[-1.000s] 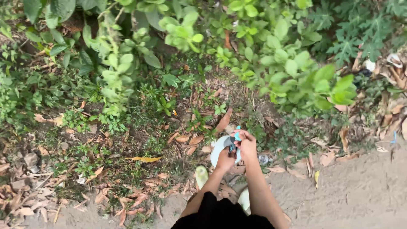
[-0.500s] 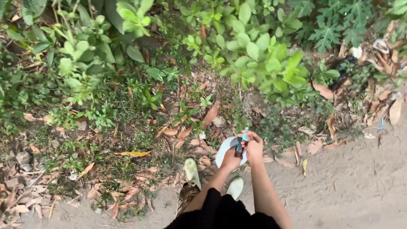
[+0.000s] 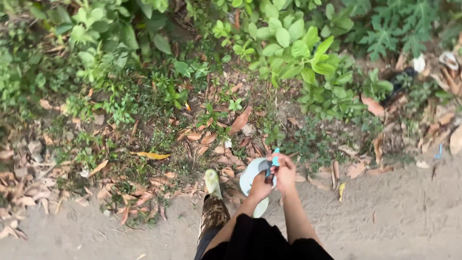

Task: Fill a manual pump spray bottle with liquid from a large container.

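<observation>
2 hands met in front of your waist, low in the view. Your left hand (image 3: 260, 185) gripped the near edge of a pale round dish (image 3: 250, 174), fingers curled shut on it. Your right hand (image 3: 285, 168) closed around a small blue-handled tool (image 3: 275, 159), its tip poking up past the knuckles; what kind of tool it was I could not tell. The dish hung above the border where sandy ground (image 3: 394, 212) met dry fallen leaves (image 3: 202, 139). 1 pale green shoe (image 3: 211, 181) pointed toward the leaves, with a patterned trouser leg (image 3: 213, 215) behind it. Leafy green shrubs (image 3: 293, 48) filled the upper part.
</observation>
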